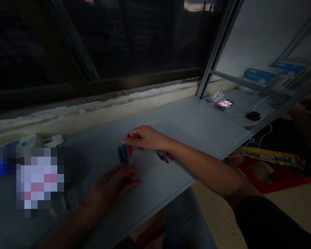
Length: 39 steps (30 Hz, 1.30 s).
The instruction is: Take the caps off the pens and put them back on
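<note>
1. Red slim plastic pen (130,150), one: the right hand (138,136) pinches its top, fingers nearly closed; the left hand (114,183) half-curls around its lower end (whether gripping, I cannot tell).
2. Blue pen (123,154) and dark pen (120,155), one each, just left of it, blurred.
3. Dark-and-red pen pile (163,157), right of it, count unclear, partly behind the forearm.
4. Grey tabletop (186,117) stretches right of it to a metal upright (208,74); front edge nearer the person.
</note>
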### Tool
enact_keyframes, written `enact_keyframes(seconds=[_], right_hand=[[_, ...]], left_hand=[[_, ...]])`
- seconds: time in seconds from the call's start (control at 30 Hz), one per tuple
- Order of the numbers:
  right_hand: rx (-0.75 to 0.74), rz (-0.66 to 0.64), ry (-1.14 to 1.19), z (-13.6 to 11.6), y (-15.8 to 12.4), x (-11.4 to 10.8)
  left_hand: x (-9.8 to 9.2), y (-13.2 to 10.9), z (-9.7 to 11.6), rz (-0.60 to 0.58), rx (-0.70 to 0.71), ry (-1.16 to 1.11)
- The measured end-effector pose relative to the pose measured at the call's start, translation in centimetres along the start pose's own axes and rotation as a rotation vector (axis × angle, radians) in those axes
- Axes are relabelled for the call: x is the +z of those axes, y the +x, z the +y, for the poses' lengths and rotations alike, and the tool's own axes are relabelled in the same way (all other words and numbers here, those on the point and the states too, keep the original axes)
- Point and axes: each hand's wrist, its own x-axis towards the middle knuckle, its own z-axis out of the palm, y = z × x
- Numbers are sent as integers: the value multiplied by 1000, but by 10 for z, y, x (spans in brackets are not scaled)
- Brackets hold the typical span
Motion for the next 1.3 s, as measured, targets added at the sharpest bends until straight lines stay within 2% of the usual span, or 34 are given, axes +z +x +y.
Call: enact_keyframes(seconds=[0.2,0.4,0.6,0.97,1.1,1.3], right_hand=[[15,-15,-62,-4,-1,3],[-37,2,-61,-3,-3,2],[-15,-21,-78,-4,-4,1],[10,-60,-125,-13,-7,2],[-6,-53,-119,-13,-8,3],[20,-74,-158,-12,-7,6]], left_hand=[[-1,2,4,-19,10,-26],[-1,3,2,-22,15,-35],[-1,2,2,-66,-30,-24],[1,1,6,-43,38,-11],[0,1,4,-91,58,-47],[1,-1,8,-161,4,-84]])
